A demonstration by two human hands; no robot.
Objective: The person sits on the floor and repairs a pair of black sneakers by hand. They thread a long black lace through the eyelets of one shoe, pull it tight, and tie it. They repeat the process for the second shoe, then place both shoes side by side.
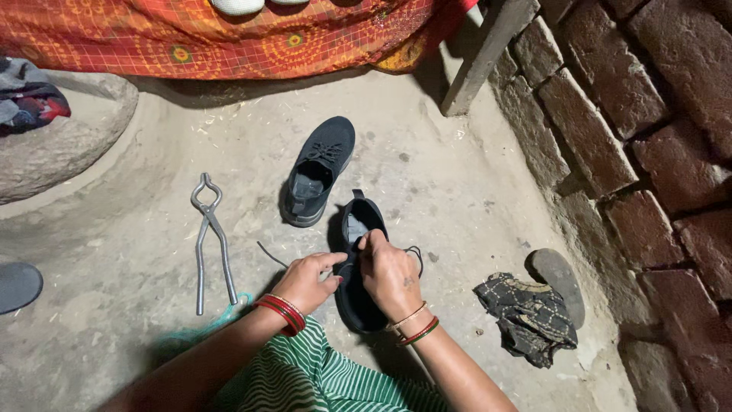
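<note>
Below, left hand (305, 281), right hand (389, 273), black shoe (358, 297)

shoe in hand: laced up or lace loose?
Loose. A lace end trails on the floor left of the shoe, and both the left hand and right hand pinch lace over it.

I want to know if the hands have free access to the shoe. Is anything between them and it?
Nothing visible: the left hand and right hand already rest on the black shoe.
</note>
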